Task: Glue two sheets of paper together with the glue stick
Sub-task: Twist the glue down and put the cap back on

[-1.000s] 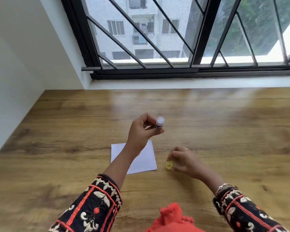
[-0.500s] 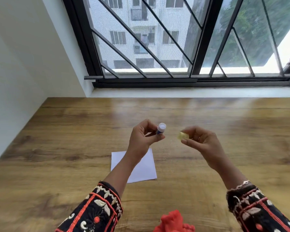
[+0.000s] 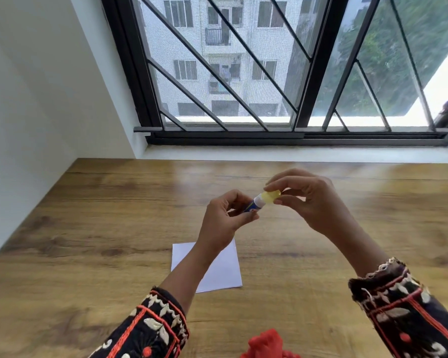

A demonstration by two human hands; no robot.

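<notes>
Only the head view to go on here, so: the left hand [image 3: 224, 223] has its fingers curled round the lower body of the glue stick [image 3: 254, 205], holding it tilted up and to the right above the wooden table [image 3: 93, 228]. The right hand [image 3: 305, 200] pinches the yellow cap [image 3: 270, 197] between thumb and fingertips, right at the stick's top end. I can't tell if the cap is seated or just touching. The white paper [image 3: 217, 270] lies flat on the table below the left forearm; looks like one square to me, and I can't make out a second sheet or a seam. What could go wrong, I'd guess: the cap going on crooked and smearing glue on the fingers, or a sleeve brushing the paper and sliding it. Containers: really just the glue tube, and the cap hides how much is in it.
</notes>
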